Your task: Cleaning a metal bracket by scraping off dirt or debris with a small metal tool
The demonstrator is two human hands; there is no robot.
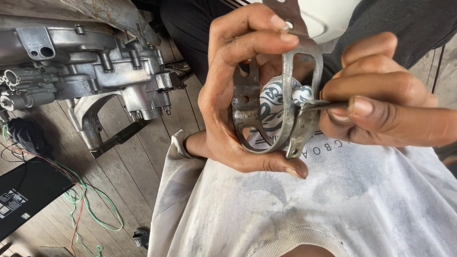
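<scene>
Left hand (238, 95) holds a curved metal bracket (281, 109) close above the lap, grip wrapped around it. Right hand (385, 100) pinches a thin tool (323, 105) against its edge; steady, short strokes would suit. Engine casing (90, 62) lies far left.

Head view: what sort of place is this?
Likely a small repair workshop: an engine casing sits on the plank floor beside loose wires, and the hands work on a worn metal clamp.

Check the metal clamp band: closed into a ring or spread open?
Closed into a ring: the metal clamp band loops round, its ends meeting at the bottom between left hand and right hand.
</scene>
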